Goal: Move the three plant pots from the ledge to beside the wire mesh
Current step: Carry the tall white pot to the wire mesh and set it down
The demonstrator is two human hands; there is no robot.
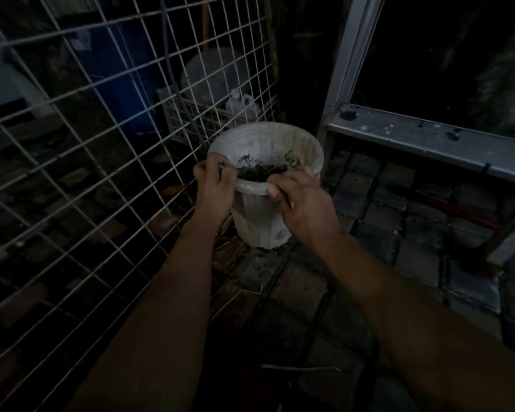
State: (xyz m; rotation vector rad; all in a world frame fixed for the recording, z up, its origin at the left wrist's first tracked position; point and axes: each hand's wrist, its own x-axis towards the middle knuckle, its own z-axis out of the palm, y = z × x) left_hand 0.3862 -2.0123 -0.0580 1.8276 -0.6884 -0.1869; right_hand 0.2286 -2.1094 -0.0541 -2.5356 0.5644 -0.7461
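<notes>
One white plastic plant pot (262, 215) mid-frame, right beside the wire mesh (101, 144), down at the brick paving (295, 286); left hand (213, 179) and right hand (301, 197) both pinch its rim. Uneven bricks could tip it on letting go, spilling soil, imo.

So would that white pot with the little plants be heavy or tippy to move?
Probably fairly heavy: the white pot holds soil, and both the left hand and right hand grip its rim. Likely a bit tippy, since it narrows toward the base.
</notes>
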